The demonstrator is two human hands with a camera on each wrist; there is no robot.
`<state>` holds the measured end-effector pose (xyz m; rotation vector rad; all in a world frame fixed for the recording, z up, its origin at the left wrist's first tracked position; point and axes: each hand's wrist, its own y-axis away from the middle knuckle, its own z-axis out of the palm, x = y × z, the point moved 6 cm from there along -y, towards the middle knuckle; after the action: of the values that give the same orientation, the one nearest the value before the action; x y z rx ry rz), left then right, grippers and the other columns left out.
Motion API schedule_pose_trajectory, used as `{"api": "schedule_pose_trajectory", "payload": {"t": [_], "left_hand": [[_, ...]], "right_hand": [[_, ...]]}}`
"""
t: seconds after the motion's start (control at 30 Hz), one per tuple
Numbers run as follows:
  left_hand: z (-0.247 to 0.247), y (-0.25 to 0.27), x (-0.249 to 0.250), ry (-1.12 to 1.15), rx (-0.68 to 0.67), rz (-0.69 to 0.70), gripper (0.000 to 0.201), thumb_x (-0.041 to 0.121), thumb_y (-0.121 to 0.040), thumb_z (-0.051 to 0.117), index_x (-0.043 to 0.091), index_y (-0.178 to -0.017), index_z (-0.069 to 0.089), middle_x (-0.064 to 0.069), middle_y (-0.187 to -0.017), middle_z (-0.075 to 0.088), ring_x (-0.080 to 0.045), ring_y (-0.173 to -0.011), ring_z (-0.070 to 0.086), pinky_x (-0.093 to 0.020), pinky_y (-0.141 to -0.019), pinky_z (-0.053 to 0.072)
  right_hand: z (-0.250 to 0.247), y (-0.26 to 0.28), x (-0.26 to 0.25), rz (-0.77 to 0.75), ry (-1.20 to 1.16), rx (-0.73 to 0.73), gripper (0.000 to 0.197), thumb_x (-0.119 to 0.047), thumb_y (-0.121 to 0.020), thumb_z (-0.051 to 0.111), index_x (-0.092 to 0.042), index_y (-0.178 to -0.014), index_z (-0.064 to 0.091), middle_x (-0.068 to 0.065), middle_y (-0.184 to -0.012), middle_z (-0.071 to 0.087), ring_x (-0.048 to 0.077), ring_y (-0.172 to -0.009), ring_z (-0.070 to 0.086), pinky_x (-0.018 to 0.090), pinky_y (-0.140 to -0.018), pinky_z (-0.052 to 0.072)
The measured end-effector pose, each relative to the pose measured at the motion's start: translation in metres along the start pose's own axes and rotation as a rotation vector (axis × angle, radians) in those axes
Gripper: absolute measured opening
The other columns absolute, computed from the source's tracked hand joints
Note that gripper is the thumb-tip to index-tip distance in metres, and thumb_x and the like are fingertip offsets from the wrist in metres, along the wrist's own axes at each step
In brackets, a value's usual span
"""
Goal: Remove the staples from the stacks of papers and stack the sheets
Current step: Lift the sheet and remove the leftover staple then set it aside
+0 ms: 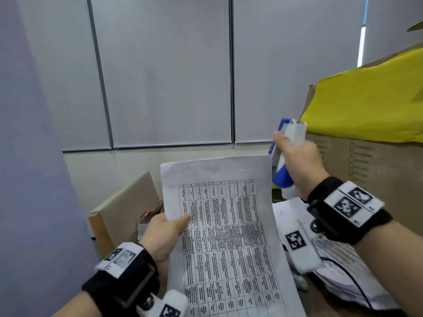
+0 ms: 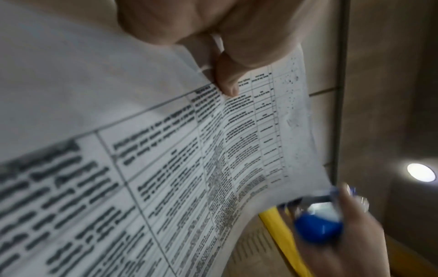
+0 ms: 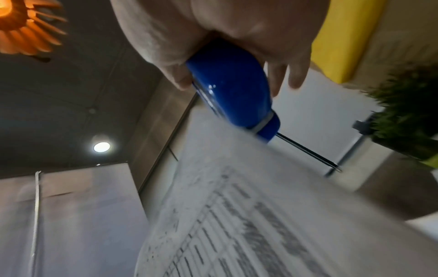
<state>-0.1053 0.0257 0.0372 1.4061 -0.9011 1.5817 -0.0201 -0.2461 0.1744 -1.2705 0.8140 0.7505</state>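
Blue-and-white staple remover (image 1: 283, 156) gripped in the right hand (image 1: 297, 161), raised beside the printed sheets (image 1: 226, 225) pinched upright by the left hand (image 1: 162, 234); unsupported paper may tear during prying.

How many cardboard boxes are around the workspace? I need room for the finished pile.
2: a small box behind the left hand, and a large one under yellow paper at right. Others may be hidden.

Sheet (image 1: 225, 227) runs off the head view's bottom edge, its print unreadable. The right hand (image 1: 297, 165) covers the blue tool's (image 1: 282, 172) middle. Right wrist view's smeared with blur.
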Motion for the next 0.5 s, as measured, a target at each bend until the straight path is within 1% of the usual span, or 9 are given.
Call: {"api": "schedule_pose_trajectory", "payload": {"t": [0.1,0.17,0.23,0.3,0.33,0.37,0.4,0.43,0.5], "left_hand": [[-0.002,-0.010,-0.005,0.077,0.018,-0.038,0.027,0.007,-0.095,0.058,-0.005,-0.119,0.062,-0.025,-0.114,0.069,-0.043,-0.111,0.062,-0.058,-0.103,0.044],[0.007,-0.012,-0.004,0.088,0.005,-0.043,0.023,0.005,-0.096,0.057,-0.005,-0.116,0.062,-0.024,-0.106,0.071,-0.041,-0.102,0.066,-0.057,-0.097,0.048],[0.024,-0.013,-0.001,0.121,-0.057,-0.071,0.016,0.003,-0.098,0.052,-0.006,-0.106,0.062,-0.026,-0.098,0.072,-0.039,-0.087,0.068,-0.054,-0.084,0.054],[0.046,-0.014,0.001,0.104,-0.124,-0.085,0.016,0.001,-0.097,0.051,-0.006,-0.106,0.061,-0.026,-0.098,0.071,-0.038,-0.087,0.067,-0.053,-0.084,0.054],[0.056,-0.015,0.002,0.065,-0.156,-0.078,0.017,0.001,-0.097,0.053,-0.006,-0.108,0.062,-0.025,-0.100,0.071,-0.039,-0.092,0.068,-0.054,-0.089,0.053],[0.063,-0.019,0.001,0.024,-0.179,-0.068,0.018,0.001,-0.096,0.054,-0.006,-0.110,0.063,-0.023,-0.102,0.072,-0.039,-0.097,0.068,-0.055,-0.093,0.051],[0.069,-0.024,0.000,-0.019,-0.195,-0.061,0.019,0.002,-0.096,0.055,-0.004,-0.111,0.064,-0.022,-0.103,0.073,-0.040,-0.100,0.068,-0.056,-0.095,0.050],[0.073,-0.030,-0.003,-0.058,-0.197,-0.061,0.019,0.003,-0.096,0.057,-0.003,-0.112,0.065,-0.022,-0.104,0.073,-0.040,-0.101,0.068,-0.057,-0.096,0.050],[0.076,-0.048,-0.011,-0.087,-0.171,-0.095,0.024,0.010,-0.093,0.064,-0.001,-0.114,0.064,-0.021,-0.104,0.073,-0.042,-0.101,0.068,-0.059,-0.096,0.050]], "right_hand": [[-0.006,0.025,0.027,0.187,-0.072,-0.291,0.022,-0.034,-0.090,0.062,-0.012,-0.087,0.064,0.009,-0.084,0.059,0.021,-0.076,0.056,0.034,-0.075,0.044],[-0.006,0.046,0.044,0.324,-0.053,-0.512,0.024,-0.031,-0.090,0.059,-0.008,-0.085,0.061,0.009,-0.077,0.059,0.018,-0.065,0.057,0.030,-0.065,0.046],[-0.010,0.058,0.056,0.388,0.051,-0.631,0.021,-0.021,-0.094,0.057,-0.005,-0.083,0.062,0.010,-0.070,0.064,0.015,-0.056,0.061,0.028,-0.054,0.050],[-0.021,0.054,0.066,0.371,0.255,-0.669,0.021,-0.014,-0.096,0.055,0.002,-0.086,0.064,0.020,-0.075,0.067,0.023,-0.060,0.065,0.038,-0.057,0.056],[-0.028,0.049,0.068,0.355,0.329,-0.672,0.022,-0.015,-0.095,0.055,0.005,-0.094,0.064,0.027,-0.084,0.068,0.032,-0.069,0.067,0.048,-0.066,0.058],[-0.035,0.044,0.068,0.356,0.348,-0.654,0.023,-0.015,-0.095,0.057,0.007,-0.099,0.064,0.028,-0.091,0.069,0.038,-0.074,0.067,0.051,-0.072,0.058],[-0.045,0.037,0.069,0.369,0.309,-0.610,0.022,-0.014,-0.092,0.059,0.007,-0.098,0.065,0.025,-0.090,0.071,0.036,-0.072,0.068,0.045,-0.069,0.059],[-0.054,0.032,0.068,0.401,0.221,-0.568,0.022,-0.015,-0.088,0.061,0.005,-0.093,0.066,0.021,-0.084,0.072,0.029,-0.066,0.068,0.037,-0.059,0.059],[-0.071,0.021,0.068,0.460,0.077,-0.484,0.027,-0.024,-0.076,0.063,0.000,-0.088,0.067,0.017,-0.084,0.072,0.024,-0.062,0.067,0.027,-0.045,0.052]]}}
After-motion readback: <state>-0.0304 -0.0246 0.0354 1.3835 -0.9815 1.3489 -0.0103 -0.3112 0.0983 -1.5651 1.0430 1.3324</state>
